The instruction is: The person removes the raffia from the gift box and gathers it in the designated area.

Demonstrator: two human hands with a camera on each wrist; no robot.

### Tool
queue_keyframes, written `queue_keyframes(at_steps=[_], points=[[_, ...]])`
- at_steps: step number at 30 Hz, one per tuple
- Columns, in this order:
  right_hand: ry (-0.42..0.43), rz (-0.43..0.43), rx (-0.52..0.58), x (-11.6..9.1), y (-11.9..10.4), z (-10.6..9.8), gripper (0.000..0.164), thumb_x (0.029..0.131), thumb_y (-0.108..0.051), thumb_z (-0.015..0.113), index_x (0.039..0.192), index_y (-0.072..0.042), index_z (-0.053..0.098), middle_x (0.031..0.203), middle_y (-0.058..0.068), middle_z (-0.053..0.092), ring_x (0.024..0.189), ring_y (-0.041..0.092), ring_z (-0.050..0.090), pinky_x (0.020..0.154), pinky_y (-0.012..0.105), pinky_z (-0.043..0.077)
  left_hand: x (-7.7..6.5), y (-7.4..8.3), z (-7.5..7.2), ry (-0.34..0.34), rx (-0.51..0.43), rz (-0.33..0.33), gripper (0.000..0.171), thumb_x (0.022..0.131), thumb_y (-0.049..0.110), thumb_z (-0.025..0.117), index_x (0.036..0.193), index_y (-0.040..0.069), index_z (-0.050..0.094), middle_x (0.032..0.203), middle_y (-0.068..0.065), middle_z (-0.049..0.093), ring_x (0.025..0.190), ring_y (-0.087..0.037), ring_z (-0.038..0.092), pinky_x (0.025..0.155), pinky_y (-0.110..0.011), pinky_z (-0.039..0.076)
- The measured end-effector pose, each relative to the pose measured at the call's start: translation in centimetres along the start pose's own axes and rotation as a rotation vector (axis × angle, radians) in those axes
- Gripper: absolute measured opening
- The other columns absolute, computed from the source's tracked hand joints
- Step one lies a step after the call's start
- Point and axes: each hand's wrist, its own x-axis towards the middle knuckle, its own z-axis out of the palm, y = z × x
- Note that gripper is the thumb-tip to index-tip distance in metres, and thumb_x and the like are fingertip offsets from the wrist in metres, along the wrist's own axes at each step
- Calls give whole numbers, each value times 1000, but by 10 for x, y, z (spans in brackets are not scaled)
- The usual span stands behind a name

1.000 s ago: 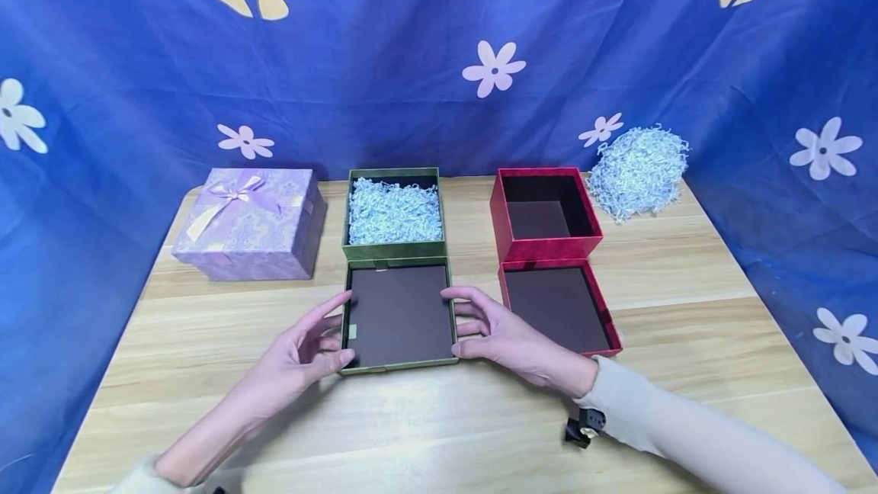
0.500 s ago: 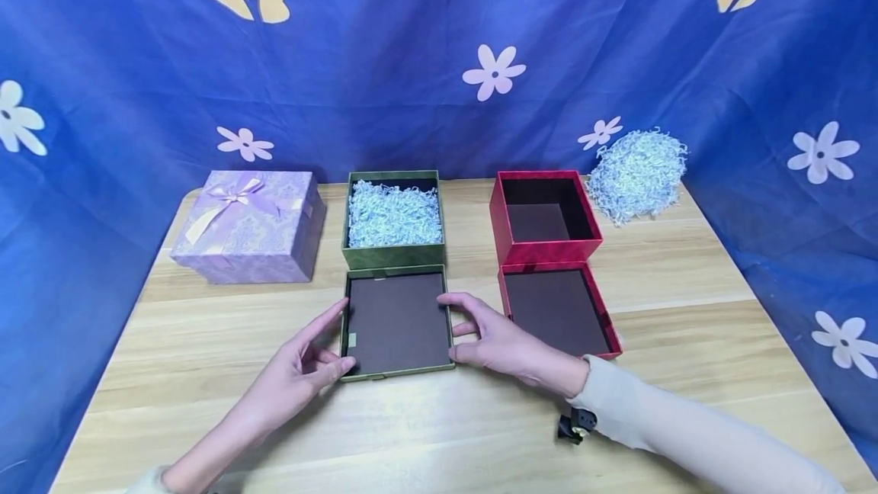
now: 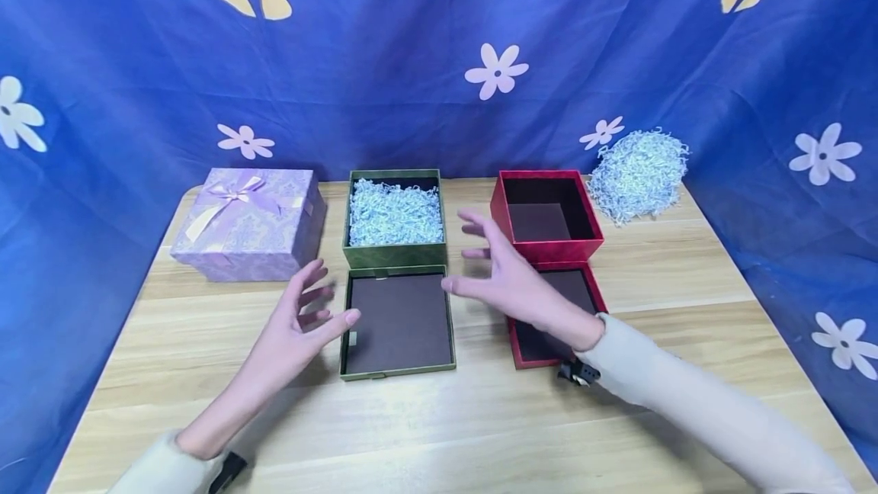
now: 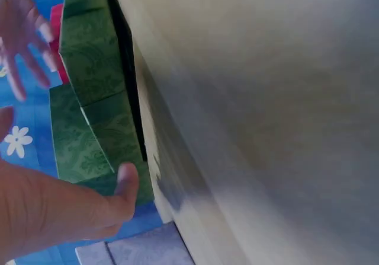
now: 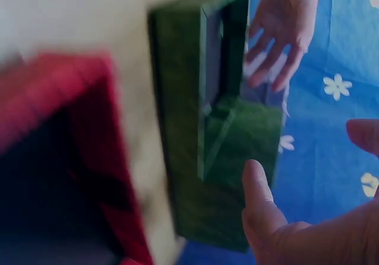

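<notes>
In the head view a green lid (image 3: 398,326) lies inside-up on the table, its dark lining showing, right in front of a green box (image 3: 394,255) filled with pale blue shredded paper (image 3: 395,213). My left hand (image 3: 302,326) hovers at the lid's left side, fingers spread and thumb over its left edge. My right hand (image 3: 504,273) is raised between the green and red boxes, fingers apart and thumb toward the lid's right edge. Neither hand holds anything. The left wrist view shows the green box (image 4: 80,137) beyond the left thumb.
A red box (image 3: 549,250) stands bare inside at the right, its red lid (image 3: 559,319) in front, partly behind my right arm. A heap of blue shredded paper (image 3: 639,174) sits at the back right. A lilac gift box (image 3: 250,227) with a bow stands left.
Both hands have let go of the green lid and lifted off it, the right one moving away toward the boxes. The lid had shifted slightly toward me before that.
</notes>
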Motion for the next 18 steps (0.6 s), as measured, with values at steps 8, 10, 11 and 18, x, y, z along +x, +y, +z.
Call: queue_keyframes(at_steps=[8, 10, 11, 18], points=[[-11, -77, -94, 47, -33, -10, 92, 91, -35, 88, 167, -27, 37, 166, 5, 41, 143, 34, 53, 108, 54, 52, 32, 6, 12, -4, -25, 47, 114, 98, 27, 86, 177, 19, 4, 180, -13, 12, 161, -41, 23, 126, -59, 28], [-30, -99, -119, 60, -40, -7, 91, 92, -34, 87, 168, -24, 38, 165, 9, 41, 144, 38, 52, 111, 56, 50, 41, 6, 14, 0, -41, 55, 117, 97, 27, 87, 177, 19, 2, 180, -13, 10, 162, -41, 20, 127, -57, 25], [-35, -110, -130, 66, -42, -6, 90, 92, -34, 87, 167, -23, 38, 165, 10, 41, 144, 40, 52, 112, 57, 49, 45, 6, 15, 3, -51, 57, 118, 97, 26, 87, 177, 19, 1, 180, -14, 9, 162, -40, 19, 128, -56, 24], [-96, -175, -342, 108, -54, 8, 88, 93, -40, 86, 166, -18, 42, 163, 8, 46, 147, 25, 48, 116, 48, 46, 71, 4, 19, 17, -87, 68, 123, 94, 21, 89, 176, 17, -3, 179, -17, 7, 162, -39, 18, 130, -54, 20]])
